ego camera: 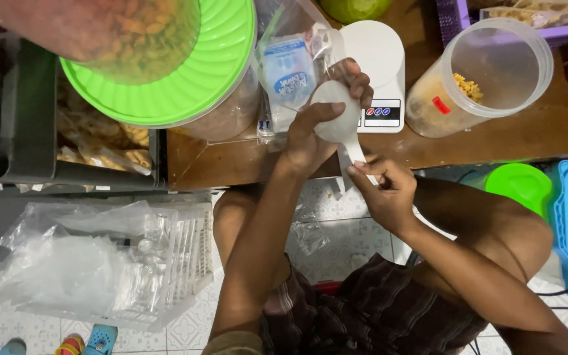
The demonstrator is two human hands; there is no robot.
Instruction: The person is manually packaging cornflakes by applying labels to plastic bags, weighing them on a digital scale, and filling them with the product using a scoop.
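A white plastic scoop [340,125] sits just in front of the white kitchen scale [379,72] on the wooden worktop [494,141]. The left hand [313,131] is closed around the scoop's bowl, fingers curled over its far side, while the right hand [382,187] pinches the handle end nearer the body. To the right of the scale lies a clear plastic jar [481,75] on its side, some yellow snack pieces inside; to the left of the scale stands a green-lidded container [185,72].

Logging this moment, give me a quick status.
Left hand cups spoon bowl. Right hand pinches white spoon handle. Scale and open jar behind.
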